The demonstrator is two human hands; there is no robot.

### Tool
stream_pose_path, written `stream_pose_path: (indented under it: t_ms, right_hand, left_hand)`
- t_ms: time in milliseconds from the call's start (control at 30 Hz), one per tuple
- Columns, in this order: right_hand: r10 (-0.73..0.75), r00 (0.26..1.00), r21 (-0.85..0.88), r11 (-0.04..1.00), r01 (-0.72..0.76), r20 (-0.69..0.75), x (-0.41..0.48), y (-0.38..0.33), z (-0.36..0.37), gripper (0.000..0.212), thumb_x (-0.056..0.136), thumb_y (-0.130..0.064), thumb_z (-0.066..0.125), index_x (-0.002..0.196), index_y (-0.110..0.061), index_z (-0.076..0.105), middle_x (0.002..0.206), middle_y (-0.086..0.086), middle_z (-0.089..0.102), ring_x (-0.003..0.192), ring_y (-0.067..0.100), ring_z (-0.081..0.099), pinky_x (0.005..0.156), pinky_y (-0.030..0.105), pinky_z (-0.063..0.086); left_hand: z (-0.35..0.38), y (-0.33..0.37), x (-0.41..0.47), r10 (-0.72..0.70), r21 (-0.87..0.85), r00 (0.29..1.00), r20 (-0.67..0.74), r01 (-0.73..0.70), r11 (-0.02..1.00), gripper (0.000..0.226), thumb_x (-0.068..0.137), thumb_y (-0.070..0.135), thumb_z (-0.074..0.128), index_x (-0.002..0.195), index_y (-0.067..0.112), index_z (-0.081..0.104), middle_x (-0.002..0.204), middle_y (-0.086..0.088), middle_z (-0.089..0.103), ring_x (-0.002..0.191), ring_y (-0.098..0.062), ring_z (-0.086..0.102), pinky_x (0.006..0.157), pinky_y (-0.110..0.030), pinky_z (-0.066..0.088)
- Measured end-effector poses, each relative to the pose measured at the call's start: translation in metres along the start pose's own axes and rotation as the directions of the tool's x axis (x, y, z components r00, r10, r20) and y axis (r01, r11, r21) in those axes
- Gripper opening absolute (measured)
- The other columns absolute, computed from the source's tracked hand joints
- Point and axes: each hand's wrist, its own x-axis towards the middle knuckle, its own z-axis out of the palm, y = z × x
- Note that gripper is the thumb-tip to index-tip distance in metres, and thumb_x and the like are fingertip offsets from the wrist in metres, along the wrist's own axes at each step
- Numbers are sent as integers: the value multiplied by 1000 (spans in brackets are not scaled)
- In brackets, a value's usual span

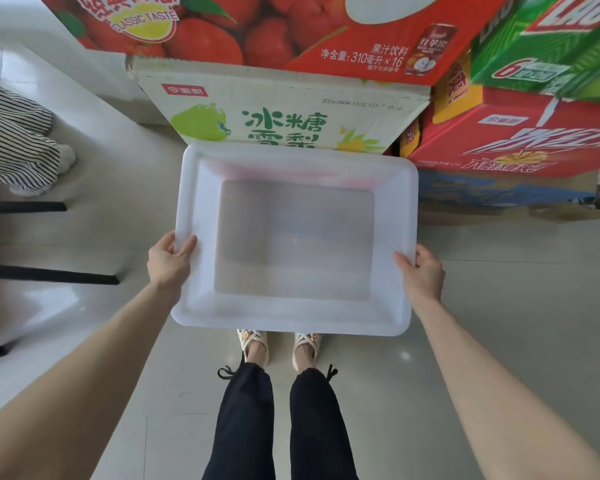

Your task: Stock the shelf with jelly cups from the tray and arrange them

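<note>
A white translucent plastic tray (pixel 291 313) hangs level in front of me, above the floor, with nothing inside it. My left hand (pixel 168 261) grips its left rim, thumb on top and fingers underneath. On the opposite rim my right hand (pixel 423 271) holds it the same way. No jelly cups and no shelf are in view.
Stacked drink cartons stand just beyond the tray: a white pear-drink carton (pixel 281 116), a red carton (pixel 257 26) on top, red and green cartons (pixel 520 133) to the right. A person in striped trousers (pixel 18 140) stands at the left, near black bars (pixel 49 275). My feet (pixel 279 344) are below.
</note>
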Motion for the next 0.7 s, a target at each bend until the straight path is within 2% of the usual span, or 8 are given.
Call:
stream_pose_path:
  t_ms: [200,367,533,600,700]
  right_hand:
    - [-4,998,-11,1000,5,70,3,1,-5,22,87,-14,64,108,-11,62,97,3,67,87,21,64,75,26,48]
    - [2,991,-100,995,11,131,1,-5,-9,32,86,-13,64,117,-10,58,107,7,67,92,24,64,78,28,47]
    - [23,983,-119,993,-1,180,-15,-24,-19,50,84,-11,66,131,-15,49,112,-1,61,101,21,59,85,29,45]
    - [20,978,-173,985,17,208,-23,-32,-25,50,85,-12,64,131,-16,47,111,-4,58,103,21,58,89,33,47]
    - [22,975,-265,963,38,222,-33,-46,-33,45,84,-15,64,126,-13,49,118,4,60,105,27,59,91,41,49]
  left_hand:
    - [3,0,-5,34,135,999,-36,-29,990,29,89,23,61,117,17,59,109,-5,66,100,-29,63,94,-45,49]
    - [-1,7,-15,59,235,998,-19,-53,971,41,88,23,62,128,16,52,121,-7,61,112,-29,57,99,-44,44]
    - [-13,20,-27,35,369,997,68,-57,928,60,85,27,65,140,15,42,138,-10,51,125,-30,48,106,-43,37]
    - [-16,30,-37,29,416,994,106,-71,907,63,86,26,65,142,14,38,144,-10,43,132,-29,40,109,-40,33]
    - [-23,43,-54,50,453,984,169,-123,883,61,86,25,66,141,14,41,144,-10,42,131,-28,40,107,-39,34]
